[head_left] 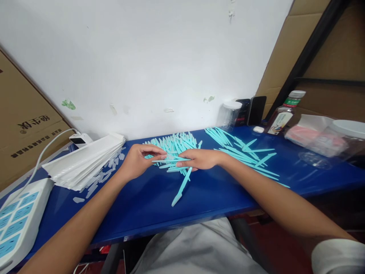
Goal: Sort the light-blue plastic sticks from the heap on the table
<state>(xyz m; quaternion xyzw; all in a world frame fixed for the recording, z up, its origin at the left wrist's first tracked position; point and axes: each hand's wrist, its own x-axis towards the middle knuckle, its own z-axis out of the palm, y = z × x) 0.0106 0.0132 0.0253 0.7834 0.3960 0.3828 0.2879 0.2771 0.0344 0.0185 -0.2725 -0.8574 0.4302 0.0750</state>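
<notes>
My right hand [203, 158] is closed around several turquoise eyebrow razors [171, 166], whose ends fan out to the left of the fingers. Thumb and fingers of my left hand [138, 160] pinch a small translucent cap [170, 156] at the ends of these razors; exactly how it sits is hard to see. Behind both hands lies a pile of turquoise razors [179, 140], apparently capped. One single razor [181, 188] points toward the table's front edge, below my right hand. Loose translucent caps [95, 183] are scattered on the left.
More turquoise razors [242, 152] lie beyond my right forearm. White plastic bags [85, 161] and a power strip [24, 220] are at left. A clear jar [229, 116], a bottle [285, 114] and a pink package [316, 135] stand at right. A wall [159, 64] closes the back.
</notes>
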